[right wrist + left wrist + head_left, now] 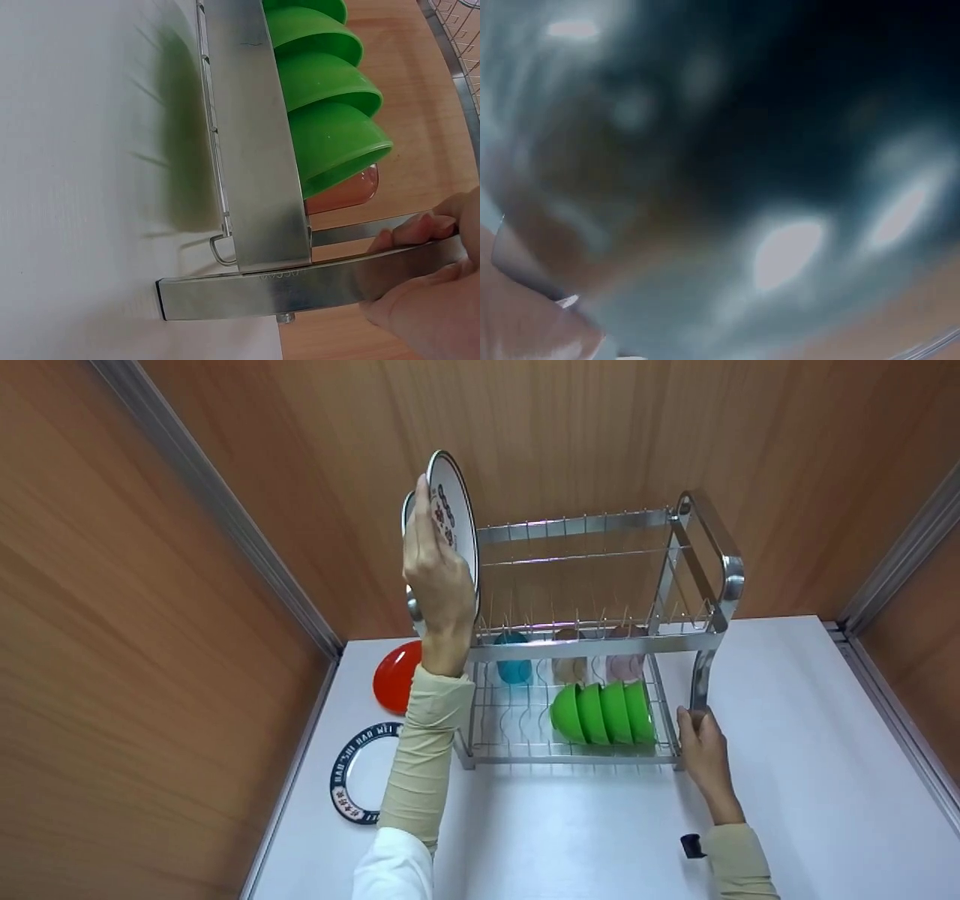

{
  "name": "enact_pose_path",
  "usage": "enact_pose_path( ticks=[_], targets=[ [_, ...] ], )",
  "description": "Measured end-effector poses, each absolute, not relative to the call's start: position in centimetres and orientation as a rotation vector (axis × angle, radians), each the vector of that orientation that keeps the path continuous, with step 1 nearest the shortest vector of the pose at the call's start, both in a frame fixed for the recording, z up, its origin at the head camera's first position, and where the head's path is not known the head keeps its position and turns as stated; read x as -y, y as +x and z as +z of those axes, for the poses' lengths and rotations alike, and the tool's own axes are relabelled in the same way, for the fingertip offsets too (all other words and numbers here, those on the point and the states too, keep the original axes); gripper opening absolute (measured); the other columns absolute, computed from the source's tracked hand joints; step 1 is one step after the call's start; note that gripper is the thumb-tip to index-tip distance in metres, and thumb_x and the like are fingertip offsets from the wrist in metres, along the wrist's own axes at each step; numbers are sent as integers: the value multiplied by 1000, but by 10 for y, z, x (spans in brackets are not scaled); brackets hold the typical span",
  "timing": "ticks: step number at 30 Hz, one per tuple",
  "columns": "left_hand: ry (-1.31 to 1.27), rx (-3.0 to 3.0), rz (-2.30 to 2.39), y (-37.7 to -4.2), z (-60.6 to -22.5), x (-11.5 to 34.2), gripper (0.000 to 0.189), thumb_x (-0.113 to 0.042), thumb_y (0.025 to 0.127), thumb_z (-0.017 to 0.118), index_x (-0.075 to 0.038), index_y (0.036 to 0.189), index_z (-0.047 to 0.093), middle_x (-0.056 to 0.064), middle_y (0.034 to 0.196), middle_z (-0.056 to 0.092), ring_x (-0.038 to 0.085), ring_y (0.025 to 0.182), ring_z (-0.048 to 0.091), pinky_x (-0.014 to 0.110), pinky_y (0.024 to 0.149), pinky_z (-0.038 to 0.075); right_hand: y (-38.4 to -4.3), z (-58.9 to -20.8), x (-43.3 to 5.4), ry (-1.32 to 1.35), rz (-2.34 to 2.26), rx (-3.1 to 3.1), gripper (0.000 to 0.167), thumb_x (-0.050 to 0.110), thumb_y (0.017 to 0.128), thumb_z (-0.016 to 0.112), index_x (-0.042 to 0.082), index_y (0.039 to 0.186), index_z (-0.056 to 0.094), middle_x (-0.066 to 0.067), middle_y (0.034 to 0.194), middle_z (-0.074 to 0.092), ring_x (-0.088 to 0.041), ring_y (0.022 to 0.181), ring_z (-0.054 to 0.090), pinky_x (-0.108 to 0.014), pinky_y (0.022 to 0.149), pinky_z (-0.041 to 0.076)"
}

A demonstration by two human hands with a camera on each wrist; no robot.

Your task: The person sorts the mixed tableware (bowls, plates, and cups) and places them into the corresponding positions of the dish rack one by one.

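Plate (458, 521) is upright at the upper left end of the rack (600, 646), perhaps on edge to suit narrow wire spacing; left grip (436, 574) lies along it, whether pinching I cannot tell. Right grip (706, 757) grasps the leg (701, 681), apparently for steadiness.

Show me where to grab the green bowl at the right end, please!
Probably take the green bowl by its near rim, from the front: it stands on edge, mouth facing right, so your thumb could fit inside. The rack's front looks open.
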State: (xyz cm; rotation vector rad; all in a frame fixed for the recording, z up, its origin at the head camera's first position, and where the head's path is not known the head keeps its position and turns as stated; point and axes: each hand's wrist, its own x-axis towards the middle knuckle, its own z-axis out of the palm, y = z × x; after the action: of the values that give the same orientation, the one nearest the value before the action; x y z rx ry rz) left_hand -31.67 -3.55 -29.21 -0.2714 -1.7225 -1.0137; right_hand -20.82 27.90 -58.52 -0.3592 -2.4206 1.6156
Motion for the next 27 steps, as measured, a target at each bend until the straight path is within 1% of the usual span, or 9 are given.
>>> enact_pose_path(
  ticks=[5,15,22,27],
  targets=[
    [-286,1725,-1032,-314,-291,31,40,-9,104,60,-2,144,56,14,142,61,21,135,55,32,106,48,-208,-585,-280,-347,1598,2411,44,44,111,38,2,109,52,-12,91,51,-20,78,46,-25,62,42],
    [-251,1818,-954,-316,-302,29,40,-8,105,58,-2,145,56,14,136,65,23,130,60,29,105,48,-207,-587,-280,-352,1602,2419,45,44,111,38,1,112,53,-13,93,51,-21,80,47,-25,64,43],
    [-198,1933,-898,-315,-308,29,44,-4,104,59,-3,147,54,15,137,65,28,131,59,30,106,47,-207,-586,-277,-344,1613,2418,44,44,111,38,1,110,52,-14,92,51,-21,80,46,-25,64,42],
    [-178,1996,-924,-314,-309,32,48,-4,103,60,-4,150,50,14,141,62,28,134,56,30,106,47,-206,-586,-276,-335,1609,2421,44,44,111,38,2,109,52,-12,91,50,-20,78,46,-25,63,42]
  ],
)
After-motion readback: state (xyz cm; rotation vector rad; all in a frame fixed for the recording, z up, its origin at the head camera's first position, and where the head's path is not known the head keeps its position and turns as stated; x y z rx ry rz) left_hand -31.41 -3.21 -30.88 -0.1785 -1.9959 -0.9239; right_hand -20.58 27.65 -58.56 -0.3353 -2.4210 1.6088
